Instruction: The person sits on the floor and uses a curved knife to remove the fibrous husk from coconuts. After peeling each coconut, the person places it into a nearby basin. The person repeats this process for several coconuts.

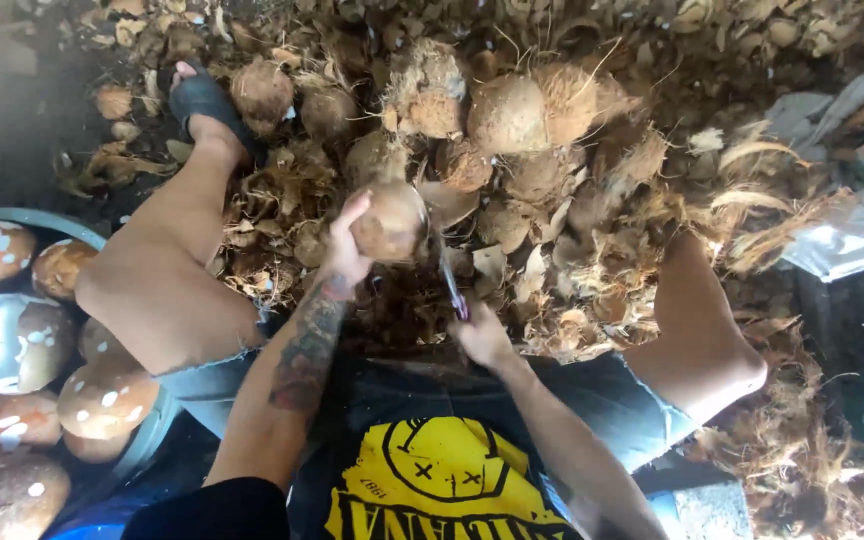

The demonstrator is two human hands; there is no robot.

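Gripping the husked coconut (389, 222) with left hand (344, 255) fingers wrapped round it, the person is working a knife (449, 280), right hand (480, 335) fist-closed on its handle, ideally cutting away from those fingers.

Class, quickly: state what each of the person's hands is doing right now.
Left hand: closed on a round brown husked coconut.
Right hand: closed on a thin metal blade tool.

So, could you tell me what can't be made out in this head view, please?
- Blade of the tool in the right hand: blurred, end hidden behind the coconut.
- Left hand palm: hidden by that coconut.
- Tub at left: cut off by the frame edge.
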